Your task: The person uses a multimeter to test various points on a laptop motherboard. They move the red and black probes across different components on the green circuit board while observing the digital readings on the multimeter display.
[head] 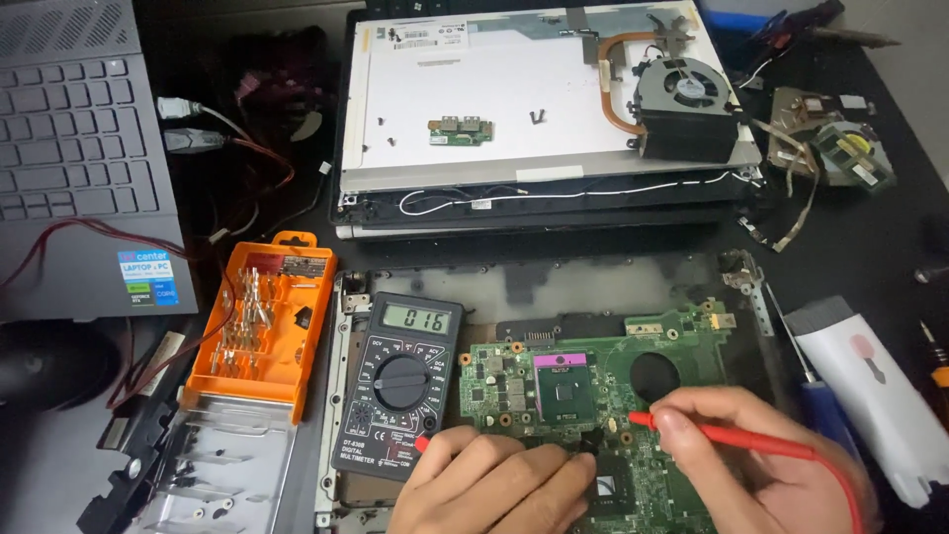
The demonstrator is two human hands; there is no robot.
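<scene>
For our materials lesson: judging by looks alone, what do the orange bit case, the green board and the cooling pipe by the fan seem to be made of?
Orange bit case: likely moulded plastic, with an even colour and dull sheen.
Green board: probably laminate under glossy green coating, studded with soldered parts.
Cooling pipe: apparently copper, judging by its reddish metallic tone.

Green circuit board [613, 396] w/ a purple-framed dark chip [565, 388] at centre. Red probe [732, 440], red lead. Black multimeter [400, 396], grey display, white dial markings. Orange bit case [265, 326], silver bits inside. White panel back [514, 89] carrying a small green board [461, 130]; black fan [687, 99] w/ copper pipe. Grey laptop [79, 148], blue sticker. Black desk [870, 247].
</scene>
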